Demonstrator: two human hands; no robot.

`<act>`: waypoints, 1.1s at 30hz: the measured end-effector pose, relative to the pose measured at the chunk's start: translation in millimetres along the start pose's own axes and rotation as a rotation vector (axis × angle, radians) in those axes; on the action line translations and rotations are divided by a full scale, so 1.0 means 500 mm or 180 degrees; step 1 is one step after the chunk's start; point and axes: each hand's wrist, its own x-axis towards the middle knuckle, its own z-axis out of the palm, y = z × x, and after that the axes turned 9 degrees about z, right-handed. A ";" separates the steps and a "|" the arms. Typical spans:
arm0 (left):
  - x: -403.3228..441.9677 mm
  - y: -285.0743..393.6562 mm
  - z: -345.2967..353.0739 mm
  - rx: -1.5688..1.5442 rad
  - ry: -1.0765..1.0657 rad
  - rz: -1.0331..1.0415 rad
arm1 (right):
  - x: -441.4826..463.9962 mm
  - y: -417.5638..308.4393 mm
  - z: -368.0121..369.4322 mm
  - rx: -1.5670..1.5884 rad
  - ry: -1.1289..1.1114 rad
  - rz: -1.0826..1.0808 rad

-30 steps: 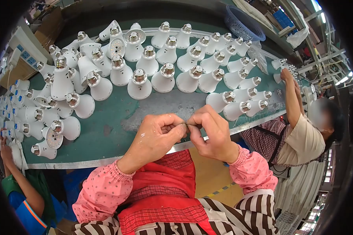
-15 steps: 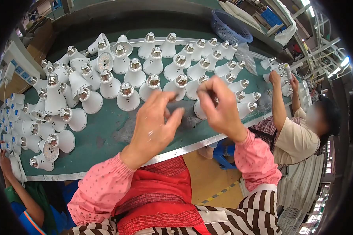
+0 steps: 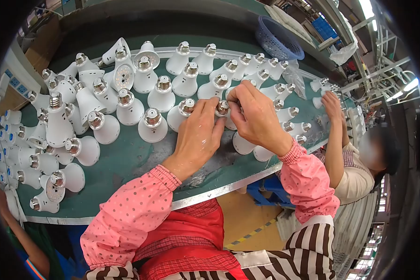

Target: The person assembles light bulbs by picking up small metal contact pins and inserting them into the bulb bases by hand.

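Note:
White LED light bulbs with silver screw caps stand in rows on the green bench. Between my two hands is one light bulb (image 3: 222,108), cap upward, its body partly hidden. My left hand (image 3: 195,137) has fingers and thumb closed around this bulb from the left. My right hand (image 3: 259,114) is closed in a pinch beside the cap, its fingertips curled; whatever they hold is too small or hidden to make out. Another bulb (image 3: 152,126) stands upright left of my left hand. Below my right hand is a further bulb (image 3: 243,143).
Several bulbs lie tilted at the left, near bulbs with blue ends (image 3: 2,136). A blue basket (image 3: 279,38) and a clear plastic bag (image 3: 293,80) are at the back right. A co-worker (image 3: 359,172) handles bulbs at the right; another person's arm (image 3: 25,238) shows at the lower left.
My hands have come down from above the bulbs to one bulb's cap, the left moving right and closing on it. The view has shifted slightly.

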 end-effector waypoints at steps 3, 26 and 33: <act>-0.001 0.004 -0.001 -0.0081 0.0003 -0.0080 | 0.006 -0.005 -0.009 -0.0216 -0.0076 -0.0187; -0.005 -0.003 0.007 -0.0159 0.0144 -0.0059 | 0.029 0.002 -0.037 0.2156 -0.1121 0.1915; -0.004 -0.002 0.002 -0.0156 0.0070 -0.0082 | 0.035 0.002 -0.027 0.2295 -0.1190 0.2071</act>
